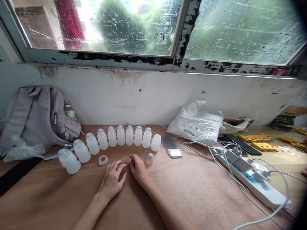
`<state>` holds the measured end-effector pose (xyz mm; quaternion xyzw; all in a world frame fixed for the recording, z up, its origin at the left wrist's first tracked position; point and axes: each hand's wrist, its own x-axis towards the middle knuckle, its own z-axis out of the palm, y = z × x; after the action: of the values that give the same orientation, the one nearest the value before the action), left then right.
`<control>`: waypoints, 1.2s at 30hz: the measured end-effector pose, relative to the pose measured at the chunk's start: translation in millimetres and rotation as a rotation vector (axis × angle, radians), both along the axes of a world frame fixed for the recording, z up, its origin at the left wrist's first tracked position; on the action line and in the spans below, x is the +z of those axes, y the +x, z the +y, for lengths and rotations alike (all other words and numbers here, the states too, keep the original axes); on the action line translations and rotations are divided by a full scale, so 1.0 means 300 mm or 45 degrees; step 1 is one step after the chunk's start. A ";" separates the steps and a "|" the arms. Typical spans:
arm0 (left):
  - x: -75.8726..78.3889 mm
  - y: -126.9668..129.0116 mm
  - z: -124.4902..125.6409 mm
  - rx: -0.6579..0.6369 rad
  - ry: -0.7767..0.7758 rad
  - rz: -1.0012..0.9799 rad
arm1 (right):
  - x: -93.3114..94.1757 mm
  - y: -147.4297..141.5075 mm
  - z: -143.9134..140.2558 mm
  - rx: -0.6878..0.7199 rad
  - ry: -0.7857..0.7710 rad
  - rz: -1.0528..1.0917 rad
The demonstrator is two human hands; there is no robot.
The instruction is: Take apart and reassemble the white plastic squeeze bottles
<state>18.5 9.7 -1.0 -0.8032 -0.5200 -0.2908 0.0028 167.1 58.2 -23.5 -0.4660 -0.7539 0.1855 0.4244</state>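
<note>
Fingers [131, 162] of the right hand [139, 169] pinch a small clear plastic ring [128, 160] on the brown tabletop [192, 191]; left hand [112, 179] lies spread just left of it, translucent white bottles [121, 135] arcing beyond.

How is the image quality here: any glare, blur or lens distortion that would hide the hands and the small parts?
Head view: daylight through the dirty window blows out at the top, yet the table is evenly lit with soft shadows. The wide lens bows the sill, and the right corners are dark. A pixelated patch hides one item. The left hand, right hand and white bottles are fairly sharp.
</note>
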 end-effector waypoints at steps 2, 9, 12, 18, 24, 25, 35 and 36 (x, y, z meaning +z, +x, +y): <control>-0.006 0.000 0.005 0.040 -0.020 0.023 | 0.001 0.002 0.003 0.004 -0.038 0.030; -0.037 -0.017 0.027 0.050 -0.061 0.135 | 0.015 0.002 0.012 0.001 -0.139 0.177; -0.048 -0.015 0.029 0.051 -0.076 0.226 | 0.022 0.003 0.015 0.012 -0.167 0.221; -0.058 -0.011 0.035 0.073 -0.073 0.314 | 0.031 0.005 0.018 0.006 -0.214 0.291; -0.060 -0.007 0.035 0.120 -0.074 0.332 | 0.050 0.008 0.016 0.013 -0.268 0.338; -0.059 -0.007 0.034 0.122 -0.080 0.332 | 0.054 0.009 0.016 0.014 -0.274 0.339; -0.043 -0.004 0.024 0.093 -0.117 0.259 | 0.029 0.011 0.007 0.092 -0.183 0.142; -0.042 -0.005 0.024 0.096 -0.112 0.256 | 0.024 0.010 0.006 0.083 -0.165 0.094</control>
<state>17.1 16.8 -13.6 -0.8075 -0.5591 -0.1855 0.0306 170.0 60.1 -16.3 -0.4604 -0.7389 0.2647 0.4147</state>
